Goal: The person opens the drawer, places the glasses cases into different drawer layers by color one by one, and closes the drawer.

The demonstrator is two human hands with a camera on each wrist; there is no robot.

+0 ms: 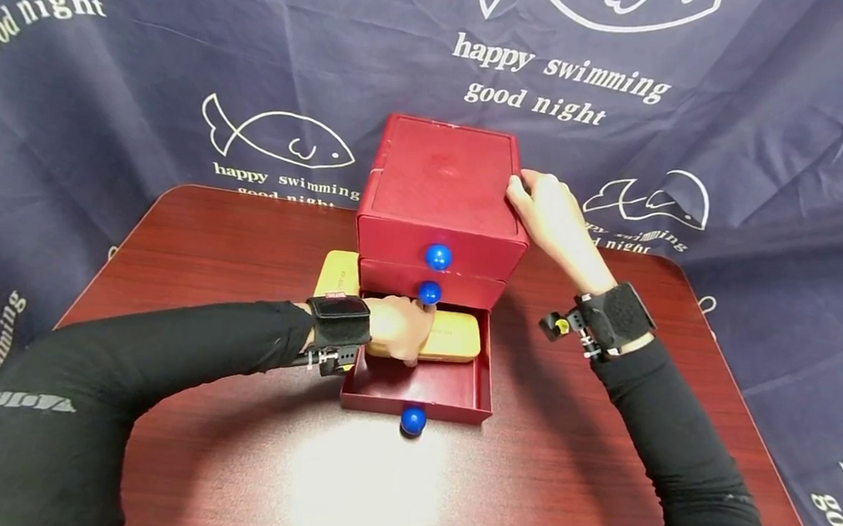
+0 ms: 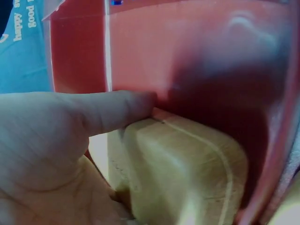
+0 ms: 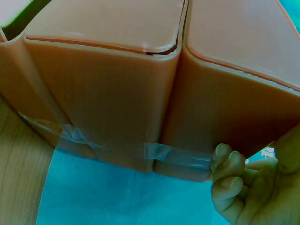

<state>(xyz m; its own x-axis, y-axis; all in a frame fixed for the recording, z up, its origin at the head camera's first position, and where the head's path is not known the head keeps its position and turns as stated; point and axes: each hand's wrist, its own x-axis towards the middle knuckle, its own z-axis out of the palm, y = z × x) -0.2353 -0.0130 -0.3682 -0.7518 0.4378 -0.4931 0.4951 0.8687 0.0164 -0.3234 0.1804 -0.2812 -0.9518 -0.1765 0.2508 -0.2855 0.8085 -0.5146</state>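
A red three-drawer box (image 1: 440,173) with blue knobs stands at the middle of the table. Its bottom drawer (image 1: 417,400) is pulled out toward me. My left hand (image 1: 401,328) reaches into that drawer from the left and grips a yellow oblong case (image 1: 453,337) that lies across it. In the left wrist view a finger (image 2: 108,110) lies along the top of the case (image 2: 187,164), close to the red drawer wall (image 2: 197,61). My right hand (image 1: 547,203) holds the box's top right rear corner. Its curled fingers (image 3: 229,176) press the back of the box (image 3: 117,93).
A second yellow flat thing (image 1: 337,276) lies on the table behind the left wrist, against the box's left side. The dark red table (image 1: 244,231) ends near a blue printed cloth (image 1: 104,102) hung behind. Clear tape (image 3: 173,154) runs across the box's back.
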